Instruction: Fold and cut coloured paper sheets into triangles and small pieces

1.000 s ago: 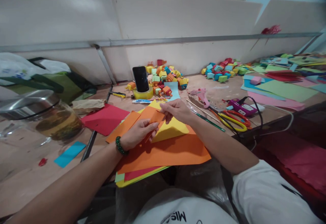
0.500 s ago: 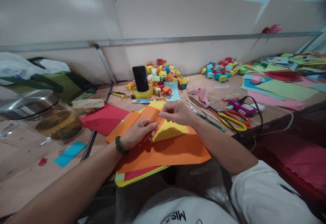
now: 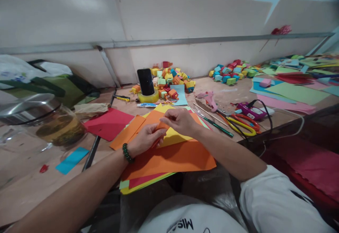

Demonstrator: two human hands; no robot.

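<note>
Both my hands pinch a small piece of orange paper (image 3: pixel 160 125) over the stack in front of me. My left hand (image 3: pixel 148 137), with a dark green bead bracelet (image 3: pixel 127 152) at the wrist, grips it from the left. The fingertips of my right hand (image 3: pixel 179 120) close on its upper right edge, and they partly hide it. Beneath lie a yellow sheet (image 3: pixel 177 137) and a large orange sheet (image 3: pixel 172 160), with red, yellow and green sheets under them. A narrower orange strip (image 3: pixel 127 134) rests at the left of the stack.
A phone (image 3: pixel 146 81) stands in a tape roll (image 3: pixel 148 97) beside a pile of folded paper cubes (image 3: pixel 169 77). Rightward lie a pink glue gun (image 3: pixel 209 100), yellow-handled scissors (image 3: pixel 243 127) and a purple device (image 3: pixel 250 111). A glass jug (image 3: pixel 59 130) stands on the left.
My right hand has shifted slightly left and down, closer to my left hand. The orange piece now shows less, bent between my fingers.
</note>
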